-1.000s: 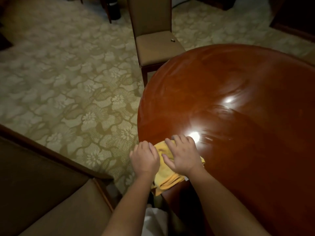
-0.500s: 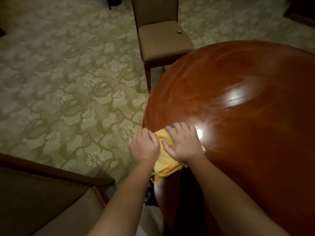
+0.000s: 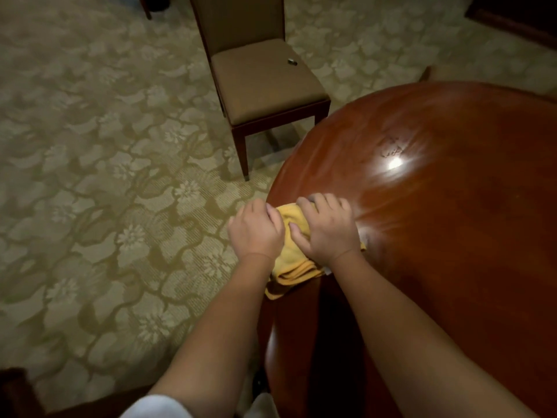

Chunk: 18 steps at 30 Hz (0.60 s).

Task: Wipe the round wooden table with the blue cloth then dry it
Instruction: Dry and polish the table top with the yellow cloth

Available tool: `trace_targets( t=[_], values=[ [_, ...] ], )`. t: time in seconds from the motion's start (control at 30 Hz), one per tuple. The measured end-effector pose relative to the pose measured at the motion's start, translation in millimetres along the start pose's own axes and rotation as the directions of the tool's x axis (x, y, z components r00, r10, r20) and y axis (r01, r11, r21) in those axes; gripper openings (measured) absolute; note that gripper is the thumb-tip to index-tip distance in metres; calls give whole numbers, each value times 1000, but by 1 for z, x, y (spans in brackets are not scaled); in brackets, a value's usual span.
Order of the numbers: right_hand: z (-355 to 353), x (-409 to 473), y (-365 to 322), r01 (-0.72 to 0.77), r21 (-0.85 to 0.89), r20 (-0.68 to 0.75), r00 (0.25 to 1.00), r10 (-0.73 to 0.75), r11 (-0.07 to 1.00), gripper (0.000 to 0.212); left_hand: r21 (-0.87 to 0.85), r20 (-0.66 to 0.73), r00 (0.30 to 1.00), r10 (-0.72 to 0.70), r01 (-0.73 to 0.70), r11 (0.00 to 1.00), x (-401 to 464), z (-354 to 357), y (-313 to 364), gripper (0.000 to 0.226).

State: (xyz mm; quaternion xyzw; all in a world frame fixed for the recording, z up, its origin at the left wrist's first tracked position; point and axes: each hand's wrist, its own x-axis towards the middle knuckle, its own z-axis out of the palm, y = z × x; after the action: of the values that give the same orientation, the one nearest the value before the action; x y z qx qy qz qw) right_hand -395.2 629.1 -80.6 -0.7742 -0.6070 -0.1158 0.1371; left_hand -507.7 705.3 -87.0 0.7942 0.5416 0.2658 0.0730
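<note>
Pressing a yellow cloth (image 3: 291, 260) onto the near-left edge of the round wooden bench (image 3: 452, 236), I have both hands on it — and since it is yellow and not blue, I judge this to be the drying pass, with the wet wipe behind me. The cloth is bunched between my hands, part on the top, part hanging over the rim toward the floor. My right hand (image 3: 328, 230) lies over it with fingers curled down into the fabric, thumb tucked against a fold; my left hand (image 3: 256, 230) clutches the bunch at the very edge, so each grip is closed on cloth. No blue cloth is anywhere in view. The top shines under a lamp glare, and near that glare I see a faint smeared patch, possibly moisture, though the light is too poor to be sure. Most of the surface lies beyond my hands, so I reckon much drying remains. Past the edge stands a chair (image 3: 265, 82) on patterned carpet (image 3: 105, 176), something small on its seat.
</note>
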Motion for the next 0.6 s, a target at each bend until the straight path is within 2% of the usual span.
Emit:
trace_targets(
  t=[0.27,0.6],
  values=[
    [-18,-21,-7,-13,27,81,997,10,1000,49,34,88,995,48,-51,998,-26,-20,1,35],
    [-73,-168,-19,17,96,158,987,-32,995,47,73,108,992,66,-75,995,-175,-76,17,28]
  ],
)
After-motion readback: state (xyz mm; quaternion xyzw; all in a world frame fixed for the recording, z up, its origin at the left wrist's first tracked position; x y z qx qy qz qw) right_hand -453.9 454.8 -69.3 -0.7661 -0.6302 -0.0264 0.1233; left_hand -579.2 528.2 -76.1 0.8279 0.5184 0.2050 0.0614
